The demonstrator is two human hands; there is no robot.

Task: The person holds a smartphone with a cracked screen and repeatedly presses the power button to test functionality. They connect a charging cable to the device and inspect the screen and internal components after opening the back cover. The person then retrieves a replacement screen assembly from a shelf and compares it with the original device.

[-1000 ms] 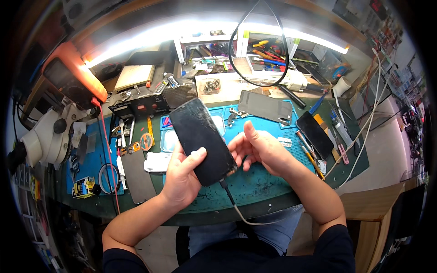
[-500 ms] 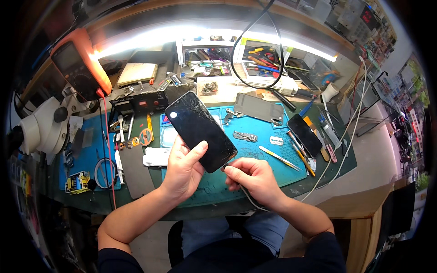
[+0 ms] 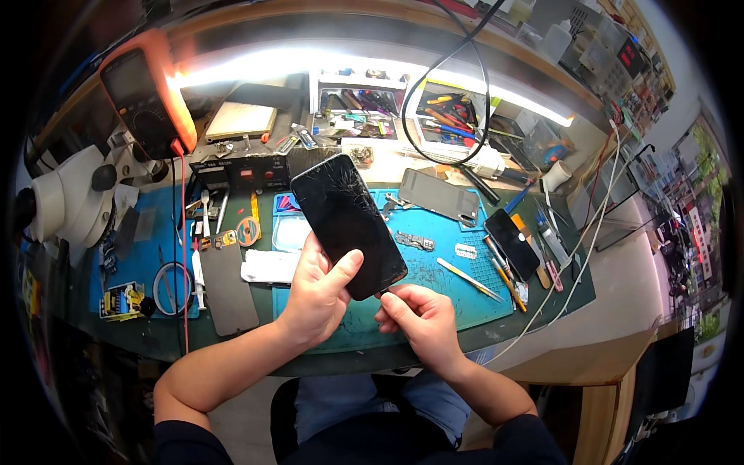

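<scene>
The left hand (image 3: 319,291) is closed around the lower left side of a phone (image 3: 345,232), thumb flat on the dark glass, fingers behind. The phone tilts above the blue mat (image 3: 465,306), its top leaning away to the left. Just below its bottom edge, the right hand (image 3: 422,318) is pinched narrow on a small dark plug (image 3: 380,294); the fingers cover most of it, so how deep it sits cannot be told.

Cracks spread over the screen's far end, beyond the thumb. Pressing harder there could lengthen them or shed splinters. A sideways push from the pinch could bend the plug or strain the socket, since the phone sits at a slant. The left hand alone appears to bear the phone, so a sharp tug could work it loose. If it slipped rightward, it might land on the tweezers (image 3: 469,279) or razor blade (image 3: 466,250), both lying beyond the right hand.
</scene>
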